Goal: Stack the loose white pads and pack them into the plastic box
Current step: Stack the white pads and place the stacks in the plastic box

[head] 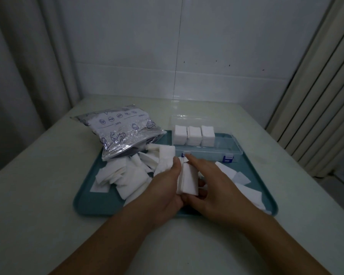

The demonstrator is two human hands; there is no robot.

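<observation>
A: Where is the stack of pads (187, 178) relative to the plastic box (207, 144)?

B: It is held above the teal tray (99, 203), just on the person's side of the box's front wall, roughly in line with the box's left half. The left hand (165, 187) clasps it from the left, thumb lying along the stack's top edge and fingers curled under. The right hand (207, 187) closes on it from the right, its forefinger stretched along the stack's far top corner and the remaining fingers bent beneath. Both hands hold the same bundle between them.

A: And its long axis?

B: It runs toward the box, near end low at the palms, far end tipped up almost touching the box's front edge.

A: What does the box already contain?

B: Three packed stacks (194, 135) stand side by side in its left portion; the space to their right looks free.

A: So the coming move?

B: Probably forward and slightly right, over the front wall into that free space. The right hand is on that side. More loose pads (125, 175) lie left of the box's front, below a printed bag (121, 130).
</observation>
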